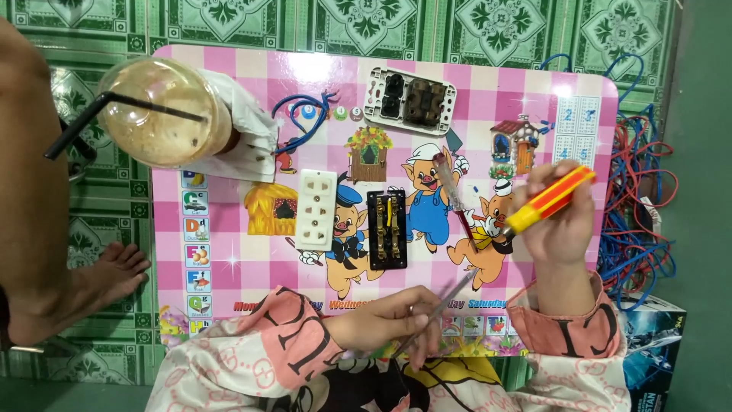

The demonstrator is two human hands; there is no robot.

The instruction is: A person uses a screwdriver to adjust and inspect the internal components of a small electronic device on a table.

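Orange-and-yellow screwdriver [549,200] in our right hand [560,225], thin metal tool [438,309] in our left hand [393,317], over a pink checked table [236,263].

We are clenching the right hand around the screwdriver's handle, raising it above the table's right side, near the cartoon pigs printed there. We are pinching the thin metal tool between the left fingers at the table's near edge, its tip pointing up and to the right. We are looking down on a black mechanism with brass parts [386,229] lying mid-table, just beside a white socket face [316,209] on its left. We are seeing a grey socket plate [410,100] near the far edge, short blue wire pieces [305,114] left of it, and a lidded iced drink with a black straw [164,111] at the far left corner. We are seeing red and blue wires [637,206] tangled on the floor to the right.
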